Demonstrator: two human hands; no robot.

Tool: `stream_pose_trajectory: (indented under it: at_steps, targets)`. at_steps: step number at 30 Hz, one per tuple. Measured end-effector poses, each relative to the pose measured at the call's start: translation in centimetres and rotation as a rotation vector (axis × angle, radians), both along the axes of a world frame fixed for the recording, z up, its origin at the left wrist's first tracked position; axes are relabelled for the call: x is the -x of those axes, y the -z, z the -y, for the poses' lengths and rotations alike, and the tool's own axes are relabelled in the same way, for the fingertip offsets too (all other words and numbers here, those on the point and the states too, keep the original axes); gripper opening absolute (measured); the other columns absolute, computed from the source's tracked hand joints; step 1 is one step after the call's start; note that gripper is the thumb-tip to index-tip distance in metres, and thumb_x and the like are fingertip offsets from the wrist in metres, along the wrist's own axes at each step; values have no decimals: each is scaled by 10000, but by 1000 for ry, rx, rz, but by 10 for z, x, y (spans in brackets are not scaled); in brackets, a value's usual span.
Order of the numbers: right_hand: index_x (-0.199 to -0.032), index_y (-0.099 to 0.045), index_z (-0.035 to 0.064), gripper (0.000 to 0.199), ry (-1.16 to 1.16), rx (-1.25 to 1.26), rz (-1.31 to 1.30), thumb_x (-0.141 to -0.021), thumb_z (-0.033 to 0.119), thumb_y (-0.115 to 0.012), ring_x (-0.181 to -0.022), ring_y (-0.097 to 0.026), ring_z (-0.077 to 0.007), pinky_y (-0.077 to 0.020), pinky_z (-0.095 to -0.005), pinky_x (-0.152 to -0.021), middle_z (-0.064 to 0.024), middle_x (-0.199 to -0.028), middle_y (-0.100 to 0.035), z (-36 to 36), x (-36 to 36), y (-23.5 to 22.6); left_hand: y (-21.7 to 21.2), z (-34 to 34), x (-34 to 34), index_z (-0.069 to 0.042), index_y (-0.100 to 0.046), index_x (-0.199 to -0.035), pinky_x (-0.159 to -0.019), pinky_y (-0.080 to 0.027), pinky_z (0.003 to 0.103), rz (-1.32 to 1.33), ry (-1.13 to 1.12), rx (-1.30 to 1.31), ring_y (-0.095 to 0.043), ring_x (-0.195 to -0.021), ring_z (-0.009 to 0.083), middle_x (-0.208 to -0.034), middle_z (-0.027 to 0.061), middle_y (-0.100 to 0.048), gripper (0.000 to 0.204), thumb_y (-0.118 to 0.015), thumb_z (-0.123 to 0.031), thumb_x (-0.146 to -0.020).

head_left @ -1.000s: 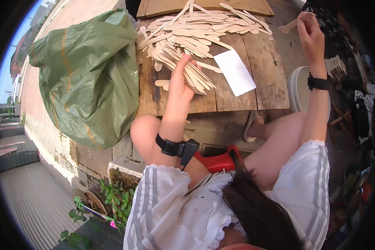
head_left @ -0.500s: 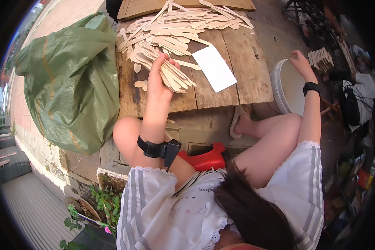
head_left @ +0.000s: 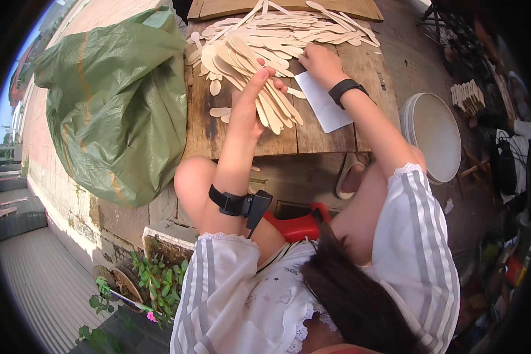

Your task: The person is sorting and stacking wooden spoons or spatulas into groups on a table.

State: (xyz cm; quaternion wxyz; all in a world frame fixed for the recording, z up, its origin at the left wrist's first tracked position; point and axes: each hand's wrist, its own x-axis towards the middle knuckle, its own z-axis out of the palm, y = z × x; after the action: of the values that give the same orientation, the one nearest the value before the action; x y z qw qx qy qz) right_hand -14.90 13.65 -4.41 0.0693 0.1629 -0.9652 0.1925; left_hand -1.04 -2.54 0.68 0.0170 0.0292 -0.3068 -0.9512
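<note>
My left hand (head_left: 249, 105) is closed round a fanned bundle of flat wooden spoons (head_left: 236, 57), above the near left part of the wooden table (head_left: 277, 141). Their broad ends point away from me. Behind the bundle, a loose pile of similar spoons (head_left: 289, 39) spreads across the far part of the table. My right hand (head_left: 323, 64) is at the pile's near edge, fingers curled down; what they grip, if anything, is hidden. Under that wrist lies a white rectangular sheet or card (head_left: 327, 112), partly covered by my hand and forearm.
A big green woven sack (head_left: 115, 112) bulges against the table's left side. Right of the table stands a pale round bucket (head_left: 436, 138). A bundle of wooden sticks (head_left: 467, 97) sits farther right. A red plastic stool (head_left: 298, 227) shows between my legs, and a leafy plant (head_left: 159, 283) at lower left.
My right hand has moved left from the bucket's rim to the spoon pile. My left hand still holds the bundle, now turned more upright. The whole view has shifted slightly.
</note>
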Motion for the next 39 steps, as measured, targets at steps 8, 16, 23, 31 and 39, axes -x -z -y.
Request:
stream_pose_trajectory:
  at_steps: [8,16,23,31,39]
  targets:
    - [-771,-647,63,280,-247,916,512,-818,337,-682,-605,-465,-29,-367,-192,-541,70,-657,-550,18,-26,-71,8,19,6,-31,-497,-1091,-802,-516,319,34,-242,21,-602,-841,174,-943,80,-597,331,-675,-76,-816]
    - [-734,-605,135,316,-427,933,913,-740,415,-752,-591,-422,-29,-304,-186,-520,76,-651,-518,27,-68,-78,4,10,9,-9,-437,-1220,-869,-490,323,-86,-127,19,-559,-991,169,-1101,99,-558,424,-629,-124,-859]
    - [-630,-455,142,403,-504,813,866,-742,384,-756,-545,-388,-35,-265,-197,-488,66,-601,-465,26,-59,-65,11,9,9,-73,-493,-1230,-881,-503,355,-96,-58,120,-536,-1021,153,-1086,26,-529,383,-610,-186,-883]
    - [-856,-552,66,380,-123,642,511,-871,446,-557,-668,-512,-106,-436,-253,-627,-15,-758,-536,6,-4,-52,13,17,11,-101,-479,-1211,-754,-529,300,91,-130,49,-590,-806,117,-911,-11,-584,373,-625,-121,-868]
    - [-1124,-577,120,329,-235,-110,-196,-837,279,-596,-1008,-535,-278,-444,-353,-873,-57,-1098,-568,7,10,11,10,18,10,-93,-477,-1201,-712,-518,266,109,-73,59,-557,-775,112,-912,-10,-567,353,-612,-139,-878]
